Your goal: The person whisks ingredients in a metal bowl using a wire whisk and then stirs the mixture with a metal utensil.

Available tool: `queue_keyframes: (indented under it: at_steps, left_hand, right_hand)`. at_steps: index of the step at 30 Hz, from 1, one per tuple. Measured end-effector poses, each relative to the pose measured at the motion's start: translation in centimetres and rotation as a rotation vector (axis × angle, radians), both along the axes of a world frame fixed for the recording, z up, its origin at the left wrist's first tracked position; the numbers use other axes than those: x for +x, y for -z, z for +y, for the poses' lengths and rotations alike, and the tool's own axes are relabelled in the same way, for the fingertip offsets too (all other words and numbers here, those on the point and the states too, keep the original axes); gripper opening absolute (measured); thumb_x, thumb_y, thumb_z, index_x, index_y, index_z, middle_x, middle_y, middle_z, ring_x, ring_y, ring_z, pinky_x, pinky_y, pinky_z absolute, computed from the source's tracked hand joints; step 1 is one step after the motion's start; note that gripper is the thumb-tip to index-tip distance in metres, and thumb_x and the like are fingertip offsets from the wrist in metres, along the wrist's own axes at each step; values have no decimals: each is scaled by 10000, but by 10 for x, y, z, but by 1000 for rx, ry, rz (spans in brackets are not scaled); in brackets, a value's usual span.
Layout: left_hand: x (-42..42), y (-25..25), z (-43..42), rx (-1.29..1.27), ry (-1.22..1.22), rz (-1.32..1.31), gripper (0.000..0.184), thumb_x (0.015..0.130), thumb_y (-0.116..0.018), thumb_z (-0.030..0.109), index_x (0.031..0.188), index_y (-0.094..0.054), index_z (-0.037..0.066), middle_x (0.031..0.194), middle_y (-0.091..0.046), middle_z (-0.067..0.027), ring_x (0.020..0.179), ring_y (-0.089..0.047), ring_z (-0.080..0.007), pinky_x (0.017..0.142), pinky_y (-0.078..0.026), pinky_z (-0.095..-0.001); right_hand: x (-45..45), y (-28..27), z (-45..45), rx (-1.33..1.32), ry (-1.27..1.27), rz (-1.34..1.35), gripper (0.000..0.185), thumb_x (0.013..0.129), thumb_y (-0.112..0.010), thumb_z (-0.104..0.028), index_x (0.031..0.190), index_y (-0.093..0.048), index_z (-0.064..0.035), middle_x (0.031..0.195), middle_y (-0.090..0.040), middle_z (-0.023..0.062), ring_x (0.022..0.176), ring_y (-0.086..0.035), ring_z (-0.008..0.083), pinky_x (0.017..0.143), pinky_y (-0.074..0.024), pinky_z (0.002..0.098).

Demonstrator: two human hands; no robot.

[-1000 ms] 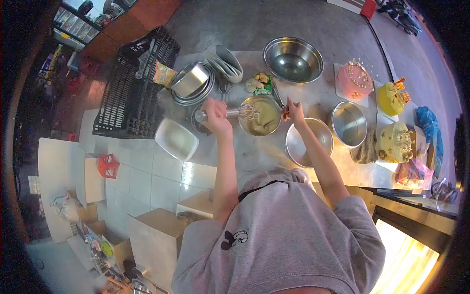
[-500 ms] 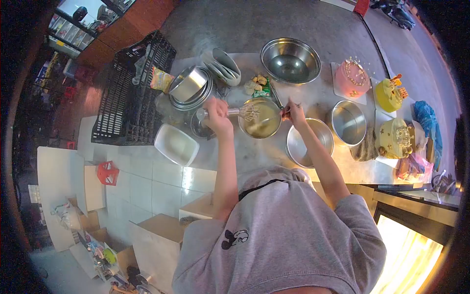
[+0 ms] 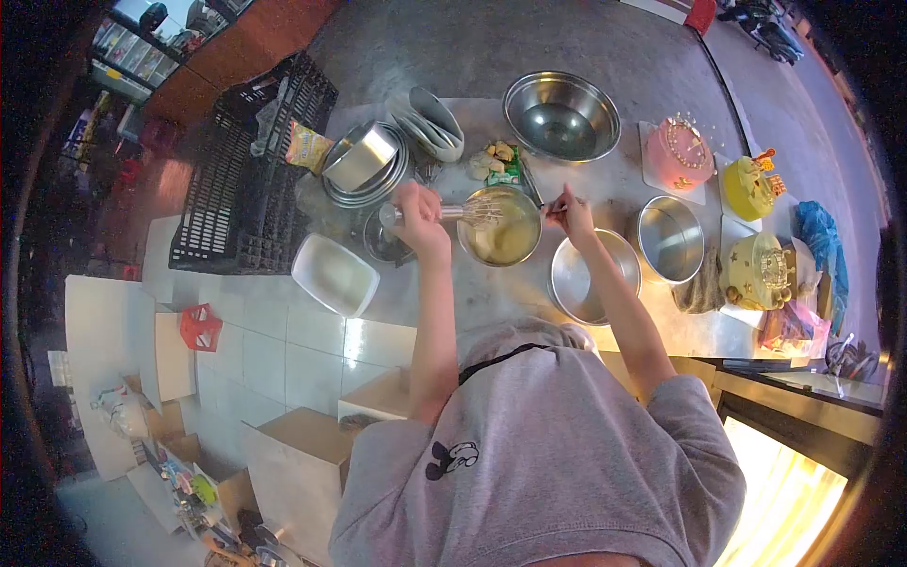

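My left hand (image 3: 419, 213) is wrapped round the metal handle of a whisk (image 3: 482, 212). The whisk's wires reach over the left part of a round bowl (image 3: 515, 242) of pale yellow-green mixture. At the bowl's right rim, my right hand (image 3: 571, 217) has its fingers pressed together round something small and thin that I cannot make out. Below that hand stands an empty round metal pan (image 3: 594, 277). A green packet (image 3: 507, 173) and some pale lumps (image 3: 489, 162) lie just behind the bowl.
Another round pan (image 3: 671, 240) and a large steel bowl (image 3: 561, 116) stand near. Pink (image 3: 679, 156), yellow (image 3: 748, 187) and cream (image 3: 755, 272) cakes are at the right. Stacked tins (image 3: 362, 159), a white tray (image 3: 335, 275) and a black crate (image 3: 248, 180) are at the left.
The whisk's wires show pale mixture on them, and the thin thing that reached from my right hand into the bowl no longer shows there. The view has shifted slightly.
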State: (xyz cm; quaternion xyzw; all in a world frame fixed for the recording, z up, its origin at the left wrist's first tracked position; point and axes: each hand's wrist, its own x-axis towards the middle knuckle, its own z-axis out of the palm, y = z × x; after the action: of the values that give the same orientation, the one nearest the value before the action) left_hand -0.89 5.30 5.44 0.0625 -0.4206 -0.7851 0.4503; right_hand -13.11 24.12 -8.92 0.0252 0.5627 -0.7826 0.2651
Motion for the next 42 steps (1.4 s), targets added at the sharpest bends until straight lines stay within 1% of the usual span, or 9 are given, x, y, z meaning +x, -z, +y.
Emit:
queue_keyframes:
  at_steps: [1, 4, 7, 13, 17, 19, 22, 25, 42]
  left_hand:
    - [0, 0, 0, 3, -6, 1, 344, 774, -471, 132, 498, -267, 126, 413, -287, 13, 392, -279, -81, 479, -287, -232]
    - [2, -1, 1, 8, -20, 0, 326, 776, -471, 131, 513, -279, 122, 424, -289, 12, 395, -271, -83, 477, -286, -232]
    - [1, 2, 2, 60, -43, -20, 301, 777, -471, 129, 534, -292, 118, 434, -291, 9, 399, -267, -86, 477, -288, -232]
    - [2, 4, -2, 49, -77, 6, 300, 770, -480, 138, 534, -298, 115, 432, -286, 6, 399, -272, -90, 474, -291, -233]
    - [3, 2, -4, 36, -104, 8, 342, 764, -490, 139, 495, -280, 120, 411, -285, 6, 384, -289, -94, 460, -297, -244]
    - [4, 2, -4, 62, -97, -8, 355, 763, -492, 138, 482, -275, 121, 405, -286, 7, 378, -295, -96, 456, -301, -246]
    - [1, 1, -3, 52, -142, -3, 354, 761, -491, 137, 476, -283, 120, 403, -298, 6, 374, -300, -96, 457, -310, -246]
    - [2, 2, -4, 16, -123, 17, 353, 758, -492, 135, 471, -288, 121, 403, -305, 6, 372, -303, -96, 461, -315, -244]
    - [0, 0, 5, 19, -70, -8, 298, 763, -484, 117, 529, -299, 116, 414, -309, 5, 377, -292, -84, 466, -307, -227]
  right_hand:
    - [2, 0, -3, -103, 183, 46, 456, 828, -411, -375, 539, -423, -22, 557, -545, 145, 422, -517, 211, 404, -453, 298]
    - [-2, -3, 4, 164, -140, 8, 456, 825, -416, -382, 553, -432, -17, 559, -546, 146, 431, -521, 212, 427, -461, 295]
    - [1, -5, -3, 16, 90, 24, 452, 825, -417, -383, 581, -454, -5, 573, -552, 154, 437, -523, 213, 435, -461, 293]
    - [-5, 4, -8, 52, -106, 6, 495, 822, -420, -382, 614, -520, 56, 570, -561, 164, 404, -529, 201, 378, -451, 282]
    - [-3, 6, -10, 30, 60, 112, 493, 816, -429, -386, 614, -520, 55, 572, -561, 171, 401, -529, 210, 379, -452, 291]
    - [-3, -5, -4, 162, -230, -30, 449, 823, -425, -377, 558, -447, -15, 607, -564, 176, 439, -535, 215, 427, -457, 291]
    - [-2, 2, -8, -38, 117, 44, 447, 823, -429, -369, 553, -446, -12, 588, -561, 168, 415, -522, 207, 409, -450, 287]
    - [-2, 0, 0, 212, -127, 34, 443, 824, -430, -361, 550, -444, -13, 567, -558, 156, 404, -518, 204, 390, -444, 288]
    - [-3, -9, 4, 181, -25, 40, 472, 826, -407, -384, 573, -474, 10, 570, -555, 169, 391, -511, 199, 374, -442, 283]
